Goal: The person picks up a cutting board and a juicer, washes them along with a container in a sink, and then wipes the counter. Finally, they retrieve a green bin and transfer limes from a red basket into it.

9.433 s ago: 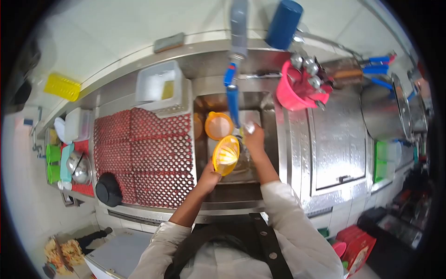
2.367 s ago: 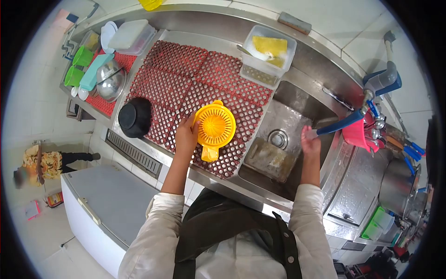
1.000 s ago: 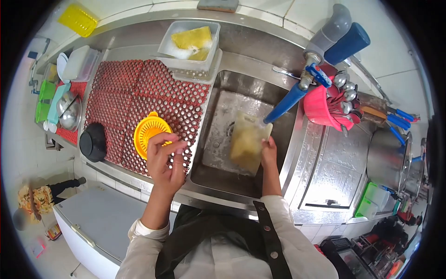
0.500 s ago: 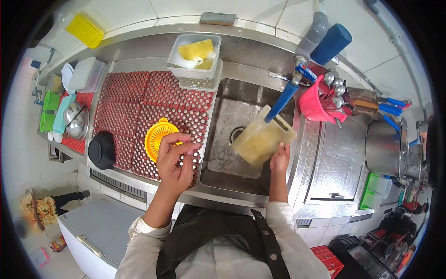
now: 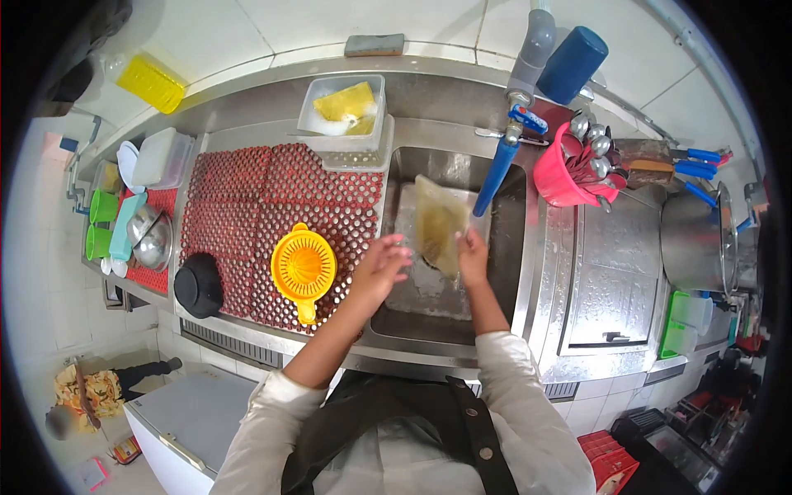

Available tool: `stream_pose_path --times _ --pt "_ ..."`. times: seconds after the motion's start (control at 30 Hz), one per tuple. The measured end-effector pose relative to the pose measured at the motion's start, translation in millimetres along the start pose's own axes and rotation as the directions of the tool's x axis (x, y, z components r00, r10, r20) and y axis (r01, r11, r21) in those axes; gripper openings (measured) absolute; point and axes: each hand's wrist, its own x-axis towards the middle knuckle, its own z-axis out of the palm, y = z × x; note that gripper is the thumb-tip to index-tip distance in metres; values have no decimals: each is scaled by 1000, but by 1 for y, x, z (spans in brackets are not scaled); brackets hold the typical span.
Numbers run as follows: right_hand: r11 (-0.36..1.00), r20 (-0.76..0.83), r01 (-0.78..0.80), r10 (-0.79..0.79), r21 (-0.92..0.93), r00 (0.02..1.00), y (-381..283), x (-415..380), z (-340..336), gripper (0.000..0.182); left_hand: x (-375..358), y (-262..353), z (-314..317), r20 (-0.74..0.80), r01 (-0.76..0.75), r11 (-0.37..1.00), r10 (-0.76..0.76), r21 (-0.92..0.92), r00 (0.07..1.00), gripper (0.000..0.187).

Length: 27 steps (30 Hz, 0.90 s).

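My right hand (image 5: 473, 259) grips the lower right edge of a pale, yellowish cutting board (image 5: 437, 219), tilted over the metal sink (image 5: 503, 285). Just left of the board, my left hand (image 5: 381, 271) is raised with its fingers apart and nothing in them. It hangs by the sink's left rim and looks slightly blurred. A blue tap pipe (image 5: 497, 175) reaches down to the right of the board. Left of my left hand, a yellow citrus juicer (image 5: 304, 268) lies on the red perforated mat (image 5: 223, 202).
Behind the mat stands a clear tub (image 5: 342, 136) with a yellow sponge (image 5: 345, 102) and suds. A black bowl (image 5: 198, 285) sits at the mat's left front. To the right are a pink basket (image 5: 554, 177) of ladles and spoons and a large metal pot (image 5: 693, 239). A person (image 5: 87, 392) is at far left.
The cutting board has moved left and away from under the tap pipe, turning more upright. My left hand has moved right, from over the juicer to beside the board, and its fingers have spread.
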Motion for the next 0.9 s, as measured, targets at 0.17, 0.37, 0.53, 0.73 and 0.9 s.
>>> stream_pose_path --times 0.17,0.37,0.53,0.73,0.9 --pt "857 -84 446 -480 -259 873 -54 -82 21 33 86 -59 34 50 349 918 -346 -189 937 51" --pt "930 -52 346 -355 -123 934 -29 -51 -28 31 134 -67 65 192 104 994 -107 24 976 28" --pt "835 -106 -46 124 548 987 -90 -4 -49 17 152 -60 92 150 22 981 -52 192 987 33" --pt "492 257 -385 309 781 916 -83 32 -27 24 120 -85 76 -2 -2 1000 2 -30 1000 35" --pt "291 568 -666 357 687 742 -74 12 -41 10 45 -90 17 13 -178 966 179 188 984 31"
